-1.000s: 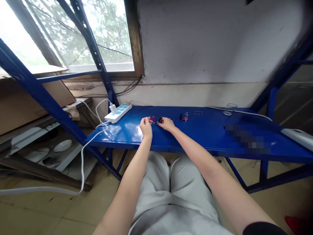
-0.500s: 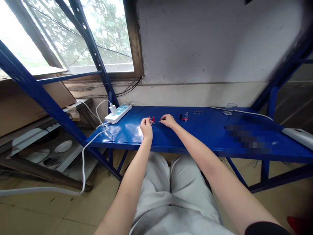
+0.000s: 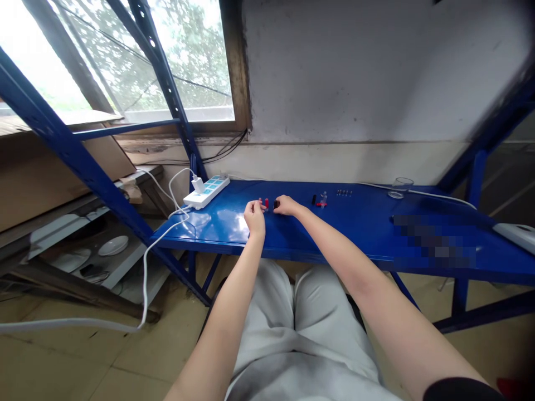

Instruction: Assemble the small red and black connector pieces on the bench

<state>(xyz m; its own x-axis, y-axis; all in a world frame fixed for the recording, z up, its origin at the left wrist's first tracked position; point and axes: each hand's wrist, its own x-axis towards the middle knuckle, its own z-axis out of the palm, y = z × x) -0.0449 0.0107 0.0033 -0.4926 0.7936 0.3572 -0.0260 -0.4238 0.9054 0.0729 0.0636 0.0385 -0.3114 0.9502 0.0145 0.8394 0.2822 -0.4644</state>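
My left hand point(image 3: 254, 217) is closed with its fingertips pinched together, just above the blue table. Right by those fingertips a small red cylinder point(image 3: 266, 203) stands upright, and a bit of red shows behind the fingers. What the left fingers hold, if anything, is too small to make out. A short gap to the right, my right hand point(image 3: 286, 205) pinches a small black piece point(image 3: 276, 204) between thumb and fingers. Beyond the right wrist lie another small black cylinder point(image 3: 314, 199), a small clear part point(image 3: 324, 197) and a red piece point(image 3: 321, 204).
Several tiny metal pieces point(image 3: 345, 192) form a row farther back on the blue table point(image 3: 359, 228). A clear glass point(image 3: 400, 188) stands at the back right. At the left end lies a white power strip point(image 3: 207, 192) with a cable. A blurred dark object point(image 3: 434, 242) lies front right.
A black piece now shows at my right fingertips, where a tiny light-coloured piece showed before. My left hand stays beside the red cylinder. The whole view has shifted slightly.
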